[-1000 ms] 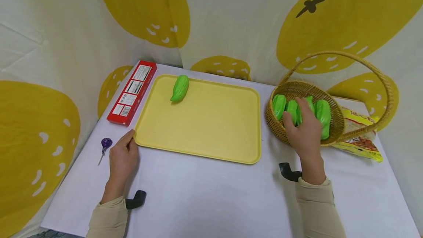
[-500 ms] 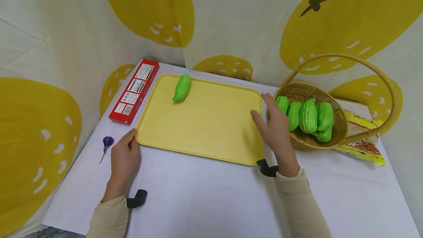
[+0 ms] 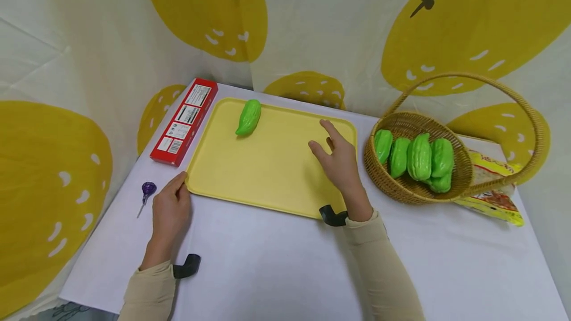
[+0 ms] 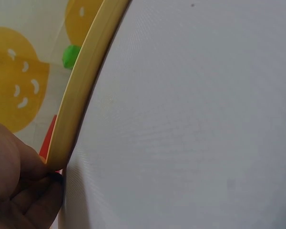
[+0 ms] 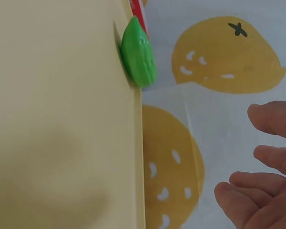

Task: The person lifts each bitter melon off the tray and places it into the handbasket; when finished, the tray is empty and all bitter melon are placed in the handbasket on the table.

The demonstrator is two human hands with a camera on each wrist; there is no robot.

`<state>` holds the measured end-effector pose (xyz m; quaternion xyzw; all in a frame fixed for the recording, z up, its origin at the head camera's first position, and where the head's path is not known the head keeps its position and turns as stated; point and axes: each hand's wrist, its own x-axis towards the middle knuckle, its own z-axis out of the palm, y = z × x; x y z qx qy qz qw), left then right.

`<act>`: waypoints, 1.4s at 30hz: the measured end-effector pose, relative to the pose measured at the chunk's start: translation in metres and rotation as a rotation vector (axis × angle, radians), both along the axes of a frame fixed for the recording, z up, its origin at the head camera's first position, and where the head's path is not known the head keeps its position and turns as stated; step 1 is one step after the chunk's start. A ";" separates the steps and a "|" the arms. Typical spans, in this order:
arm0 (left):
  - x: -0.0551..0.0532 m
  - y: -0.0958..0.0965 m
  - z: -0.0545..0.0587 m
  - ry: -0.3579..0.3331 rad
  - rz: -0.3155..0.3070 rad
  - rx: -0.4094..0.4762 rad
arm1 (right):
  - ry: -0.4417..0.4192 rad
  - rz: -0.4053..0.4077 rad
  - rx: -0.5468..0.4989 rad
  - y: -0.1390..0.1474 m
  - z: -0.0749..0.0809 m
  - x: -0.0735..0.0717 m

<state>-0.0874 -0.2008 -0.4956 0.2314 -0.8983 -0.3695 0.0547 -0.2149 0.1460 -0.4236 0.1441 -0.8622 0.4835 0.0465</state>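
Note:
My left hand [image 3: 171, 208] pinches the near left corner of the yellow tray [image 3: 267, 162] between thumb and curled fingers; the left wrist view shows the grip on the tray's rim [image 4: 81, 90]. Over the tray's right part hovers my right hand [image 3: 337, 161], fingers spread and holding nothing. A green bitter-melon-like vegetable [image 3: 249, 117] lies on the tray near its far left corner, and it shows at the tray's edge in the right wrist view too. To the right, a wicker basket [image 3: 373, 172] with a tall handle holds several similar green vegetables [image 3: 419, 156].
A red box [image 3: 184, 122] lies along the tray's left side. In front of it is a purple lollipop [image 3: 148, 189]. Behind the basket's right side rests a yellow food packet [image 3: 495, 209]. A fruit-patterned curtain [image 3: 303, 28] hangs behind the table.
My right hand has left the basket with nothing in it and moved left over the tray. The left hand keeps its hold on the tray corner.

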 end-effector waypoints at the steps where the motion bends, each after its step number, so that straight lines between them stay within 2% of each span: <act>1: 0.000 0.000 0.000 -0.004 0.001 0.004 | -0.004 0.009 -0.008 -0.004 0.000 -0.001; 9: 0.000 0.000 0.001 -0.002 0.001 0.017 | -0.064 0.059 -0.050 -0.038 -0.006 -0.010; 23: 0.003 0.000 -0.003 0.033 -0.004 0.037 | -0.164 0.175 -0.010 -0.092 -0.017 -0.027; 33: 0.003 -0.001 -0.007 0.056 0.007 0.041 | -0.210 0.184 0.002 -0.118 -0.032 -0.043; 37: 0.002 0.000 -0.009 0.071 0.012 0.046 | -0.207 0.186 0.057 -0.127 -0.034 -0.050; 42: 0.002 0.001 -0.009 0.054 0.016 0.046 | -0.223 0.168 0.121 -0.138 -0.039 -0.056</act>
